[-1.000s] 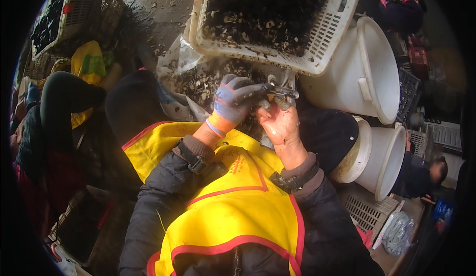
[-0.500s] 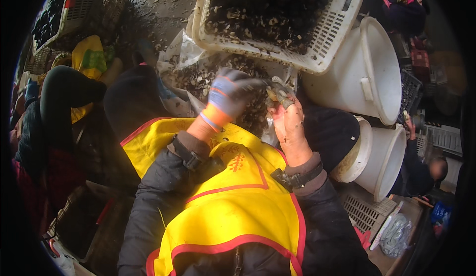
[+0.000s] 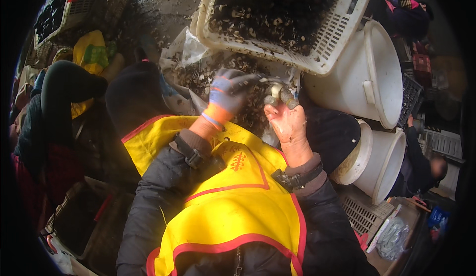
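Note:
My left hand [image 3: 226, 91], in a grey-purple glove with an orange cuff, is closed and blurred by motion. Something thin and dark reaches from its fingers towards my right hand; its kind is unclear. My right hand [image 3: 288, 122] is bare-palmed and wet, with grey covers on its fingertips. Its fingers pinch a small shellfish [image 3: 276, 90], pale in the middle with a dark edge. Below both hands lies a heap of shell pieces [image 3: 198, 75] on a whitish plastic sheet [image 3: 191, 50]. A yellow apron [image 3: 223, 206] with red trim covers my lap.
Beyond my hands, a white slotted crate [image 3: 325, 63] holds dark shellfish and shell bits. White buckets [image 3: 374, 75] lean at the right, with a grey basket [image 3: 364, 211] below. Another person's bent leg [image 3: 69, 90] is at the left, near a dark crate [image 3: 82, 221].
My right hand still pinches the shellfish; an orange-yellow bit seen at its fingertips before is now out of sight, and a pale part shows. The left hand keeps moving close by.

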`<state>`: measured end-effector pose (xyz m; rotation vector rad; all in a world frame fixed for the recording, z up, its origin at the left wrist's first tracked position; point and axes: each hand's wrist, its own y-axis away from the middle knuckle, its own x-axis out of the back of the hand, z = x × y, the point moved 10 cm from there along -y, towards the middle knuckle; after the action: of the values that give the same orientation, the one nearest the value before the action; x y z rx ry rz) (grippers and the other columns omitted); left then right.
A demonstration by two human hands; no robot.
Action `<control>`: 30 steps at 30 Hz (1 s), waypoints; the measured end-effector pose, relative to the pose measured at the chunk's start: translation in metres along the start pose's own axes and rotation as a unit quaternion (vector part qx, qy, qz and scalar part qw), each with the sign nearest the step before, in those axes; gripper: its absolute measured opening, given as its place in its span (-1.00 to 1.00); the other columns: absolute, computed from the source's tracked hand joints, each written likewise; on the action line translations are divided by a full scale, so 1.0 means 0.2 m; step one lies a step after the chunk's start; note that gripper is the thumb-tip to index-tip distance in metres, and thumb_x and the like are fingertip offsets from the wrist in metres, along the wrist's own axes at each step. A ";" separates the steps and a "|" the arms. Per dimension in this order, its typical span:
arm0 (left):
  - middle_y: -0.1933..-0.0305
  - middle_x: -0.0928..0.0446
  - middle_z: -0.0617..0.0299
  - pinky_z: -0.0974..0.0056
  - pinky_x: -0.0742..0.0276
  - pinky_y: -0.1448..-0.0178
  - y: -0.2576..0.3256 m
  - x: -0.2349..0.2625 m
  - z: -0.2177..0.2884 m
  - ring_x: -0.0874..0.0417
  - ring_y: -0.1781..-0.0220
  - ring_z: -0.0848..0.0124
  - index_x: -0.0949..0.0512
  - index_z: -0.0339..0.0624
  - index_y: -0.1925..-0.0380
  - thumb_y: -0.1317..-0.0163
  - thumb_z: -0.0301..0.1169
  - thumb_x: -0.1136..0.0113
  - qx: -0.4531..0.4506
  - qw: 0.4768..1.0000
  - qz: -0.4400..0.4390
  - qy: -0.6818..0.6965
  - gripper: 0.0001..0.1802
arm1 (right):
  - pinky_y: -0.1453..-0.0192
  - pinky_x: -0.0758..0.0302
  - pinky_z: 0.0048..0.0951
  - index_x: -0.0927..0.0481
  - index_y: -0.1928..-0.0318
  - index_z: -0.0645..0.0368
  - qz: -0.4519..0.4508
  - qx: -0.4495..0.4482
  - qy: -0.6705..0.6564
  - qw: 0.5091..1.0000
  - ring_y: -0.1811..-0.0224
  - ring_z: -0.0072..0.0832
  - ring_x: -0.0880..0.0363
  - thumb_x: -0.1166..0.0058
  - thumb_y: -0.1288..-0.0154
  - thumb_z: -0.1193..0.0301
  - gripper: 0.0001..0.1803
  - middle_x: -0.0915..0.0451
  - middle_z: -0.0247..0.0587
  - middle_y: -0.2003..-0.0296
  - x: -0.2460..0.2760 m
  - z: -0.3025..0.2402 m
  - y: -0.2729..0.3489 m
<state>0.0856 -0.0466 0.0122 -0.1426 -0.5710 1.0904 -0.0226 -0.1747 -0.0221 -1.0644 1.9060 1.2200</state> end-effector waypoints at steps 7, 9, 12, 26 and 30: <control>0.21 -0.64 0.12 0.09 -0.49 -0.01 0.01 -0.05 -0.03 -0.57 0.14 0.08 -0.74 0.08 0.11 -0.01 -0.48 -0.34 0.031 0.996 -0.002 0.086 -0.63 | 0.35 -0.37 -0.51 -0.55 -0.06 0.07 0.060 -0.026 -0.032 0.997 0.22 -0.46 -0.53 -0.02 -0.41 0.41 -0.75 -0.67 -0.32 0.09 0.09 0.05 -0.01; 0.25 -0.65 0.13 0.12 -0.50 -0.03 0.01 -0.06 0.10 -0.58 0.16 0.09 -0.74 0.08 0.11 -0.02 -0.52 -0.29 -0.097 0.995 -0.018 0.010 -0.61 | 0.29 -0.49 -0.47 -0.55 -0.07 0.07 0.081 0.000 0.012 0.997 0.13 -0.42 -0.61 0.00 -0.43 0.43 -0.76 -0.67 -0.30 0.06 0.12 0.02 0.00; 0.26 -0.65 0.14 0.10 -0.52 -0.03 0.00 -0.04 -0.02 -0.59 0.18 0.10 -0.74 0.07 0.11 -0.03 -0.54 -0.28 0.031 0.999 -0.001 0.031 -0.61 | 0.28 -0.50 -0.42 -0.53 -0.11 0.14 0.039 -0.040 -0.104 0.993 0.13 -0.40 -0.56 0.07 -0.49 0.39 -0.72 -0.63 -0.20 0.01 0.07 0.06 -0.01; 0.24 -0.64 0.09 0.11 -0.57 0.00 -0.02 -0.06 0.15 -0.63 0.17 0.12 -0.74 0.10 0.08 -0.06 -0.49 -0.30 -0.118 0.990 -0.071 0.007 -0.63 | 0.26 -0.71 -0.40 -0.59 -0.02 0.13 0.069 0.051 0.160 0.983 0.22 -0.39 -0.72 -0.11 -0.41 0.43 -0.78 -0.69 -0.28 0.21 0.07 -0.04 0.01; 0.22 -0.70 0.18 0.18 -0.47 -0.09 0.06 -0.11 -0.22 -0.62 0.10 0.25 -0.72 0.03 0.00 -0.11 -0.47 -0.33 0.287 0.923 -0.045 0.252 -0.61 | 0.27 -0.58 -0.43 -0.57 -0.07 0.10 0.033 0.070 0.190 0.979 0.13 -0.41 -0.66 -0.09 -0.42 0.41 -0.75 -0.67 -0.28 0.13 0.01 -0.05 0.00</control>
<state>0.0908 -0.0529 -0.0378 0.1158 0.2128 1.0384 -0.0245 -0.1845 -0.0207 -1.2342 2.2942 0.9477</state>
